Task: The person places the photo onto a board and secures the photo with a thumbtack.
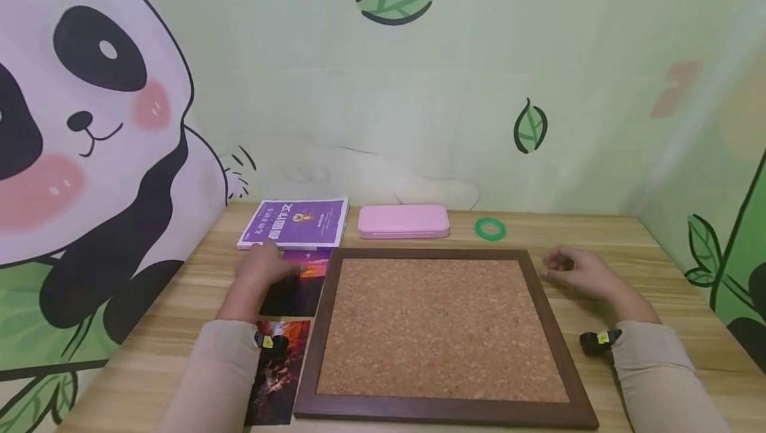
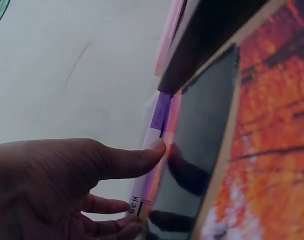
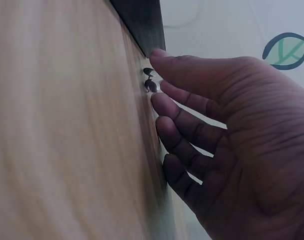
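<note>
A cork board (image 1: pixel 437 326) in a brown wooden frame lies flat on the table. Left of it are two photo prints, one above the other: a purple and orange sunset print (image 1: pixel 314 267) and a red-orange tree print (image 1: pixel 278 366), partly under the sleeve. My left hand (image 1: pixel 260 267) is over the left part of the sunset print. In the left wrist view its thumb (image 2: pixel 154 152) and fingers stay apart at the print's edge. Beside the board's upper right corner is my right hand (image 1: pixel 577 270), fingers loosely bent. Small dark shiny round pieces (image 3: pixel 150 85) show near its fingertips in the right wrist view.
Behind the board a purple book (image 1: pixel 299 223), a pink case (image 1: pixel 403 220) and a green ring like a tape roll (image 1: pixel 490 229) line the table's back edge. A wall (image 1: pixel 311 87) with panda and leaf pictures rises directly behind the table.
</note>
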`<state>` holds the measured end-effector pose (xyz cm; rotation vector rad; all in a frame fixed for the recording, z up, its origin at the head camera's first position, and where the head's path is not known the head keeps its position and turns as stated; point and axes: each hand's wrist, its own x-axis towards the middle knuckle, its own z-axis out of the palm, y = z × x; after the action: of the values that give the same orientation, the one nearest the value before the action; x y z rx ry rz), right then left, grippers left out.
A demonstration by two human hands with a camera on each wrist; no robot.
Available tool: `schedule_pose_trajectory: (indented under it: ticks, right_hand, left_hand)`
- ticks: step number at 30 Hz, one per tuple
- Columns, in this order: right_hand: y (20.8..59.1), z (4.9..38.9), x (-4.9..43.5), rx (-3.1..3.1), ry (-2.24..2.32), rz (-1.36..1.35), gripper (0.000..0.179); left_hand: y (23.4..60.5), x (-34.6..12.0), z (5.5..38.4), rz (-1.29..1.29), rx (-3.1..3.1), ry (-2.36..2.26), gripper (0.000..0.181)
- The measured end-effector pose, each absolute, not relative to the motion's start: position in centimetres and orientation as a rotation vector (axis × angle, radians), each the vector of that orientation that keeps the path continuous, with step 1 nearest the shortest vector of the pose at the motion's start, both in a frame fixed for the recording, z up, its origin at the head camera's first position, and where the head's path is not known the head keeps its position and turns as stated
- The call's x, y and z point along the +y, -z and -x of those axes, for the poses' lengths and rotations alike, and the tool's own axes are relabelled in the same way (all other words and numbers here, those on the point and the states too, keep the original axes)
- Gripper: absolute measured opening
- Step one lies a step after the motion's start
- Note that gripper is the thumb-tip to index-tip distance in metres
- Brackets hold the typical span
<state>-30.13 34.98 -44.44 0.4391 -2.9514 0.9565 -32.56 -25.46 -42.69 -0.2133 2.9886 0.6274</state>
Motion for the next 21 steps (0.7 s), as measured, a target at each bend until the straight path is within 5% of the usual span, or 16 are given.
schedule_pose_trajectory:
  ticks: [12,21]
  right_hand:
    - [44.8,30.25,34.82,-2.96,-0.945,-0.439,0.022]
    - [45.02,30.36,34.6,-2.963,-0.892,-0.434,0.014]
  left_hand:
    - [43.56,-25.49,32.82,0.167,2.977,-0.795,0.071]
    - [43.7,-25.78,32.96,0.137,2.989,-0.859,0.046]
